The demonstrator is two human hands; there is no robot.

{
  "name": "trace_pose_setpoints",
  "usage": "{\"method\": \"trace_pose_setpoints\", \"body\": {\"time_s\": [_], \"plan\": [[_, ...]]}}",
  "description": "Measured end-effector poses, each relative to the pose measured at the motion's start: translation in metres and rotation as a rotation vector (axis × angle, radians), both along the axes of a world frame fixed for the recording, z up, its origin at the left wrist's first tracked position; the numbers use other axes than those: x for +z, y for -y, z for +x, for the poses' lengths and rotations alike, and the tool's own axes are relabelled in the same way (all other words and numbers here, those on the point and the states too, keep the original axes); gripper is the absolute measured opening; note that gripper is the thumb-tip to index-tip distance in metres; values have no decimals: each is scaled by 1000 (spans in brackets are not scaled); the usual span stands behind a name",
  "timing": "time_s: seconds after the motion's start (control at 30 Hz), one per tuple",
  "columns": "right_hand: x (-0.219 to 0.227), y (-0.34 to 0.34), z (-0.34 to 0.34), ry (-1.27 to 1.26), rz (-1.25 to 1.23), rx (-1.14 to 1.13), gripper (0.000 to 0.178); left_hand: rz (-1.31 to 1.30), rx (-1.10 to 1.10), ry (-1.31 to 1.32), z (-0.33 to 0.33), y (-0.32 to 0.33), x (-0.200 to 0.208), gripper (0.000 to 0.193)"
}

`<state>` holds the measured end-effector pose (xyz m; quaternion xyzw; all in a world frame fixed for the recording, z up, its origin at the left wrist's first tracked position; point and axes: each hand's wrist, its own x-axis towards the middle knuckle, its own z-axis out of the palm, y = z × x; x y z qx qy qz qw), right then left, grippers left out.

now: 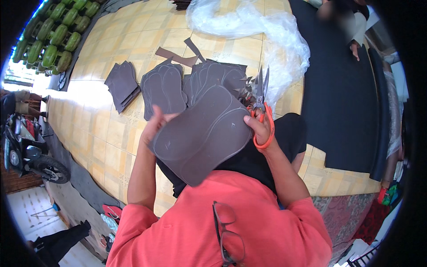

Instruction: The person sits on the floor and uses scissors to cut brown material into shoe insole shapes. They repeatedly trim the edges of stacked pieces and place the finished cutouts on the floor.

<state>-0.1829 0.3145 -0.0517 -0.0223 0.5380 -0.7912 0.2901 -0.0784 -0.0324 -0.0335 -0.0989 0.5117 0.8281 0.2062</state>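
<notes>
A dark brown sheet with pale curved sole-shaped outlines is tilted above my lap. My right hand pinches its right edge under the thumb. Orange-handled scissors hang on the same hand, with the blades pointing away from me and slightly parted. At the sheet's left edge is my left hand, its thumb and a finger stretched apart; the other fingers are partly hidden behind the sheet. Beyond the hands, marked brown pieces lie in a middle stack and a right stack.
A smaller pile of brown pieces lies at left on the tiled floor. Loose strips, small offcuts and crumpled clear plastic lie farther off. Black sheeting covers the right side, where another person's hand shows.
</notes>
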Motion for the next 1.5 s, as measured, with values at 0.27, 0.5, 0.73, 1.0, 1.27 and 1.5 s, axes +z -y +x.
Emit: {"method": "trace_pose_setpoints", "body": {"time_s": [0.27,0.5,0.73,1.0,1.27,1.5], "plan": [[29,29,14,-16,25,-47,24,-48,297,-315,-14,-127,13,49],[21,34,26,-293,191,-187,30,321,753,-121,-28,-134,38,42],[18,31,17,-721,611,-146,30,296,799,-176,-24,-122,40,39],[31,32,15,-724,541,-122,35,282,750,-148,-18,-120,33,43],[17,35,25,-415,328,-55,45,382,800,-119,-16,-136,35,39],[34,28,23,-456,356,23,49,236,767,-182,-17,-109,32,37]]}}
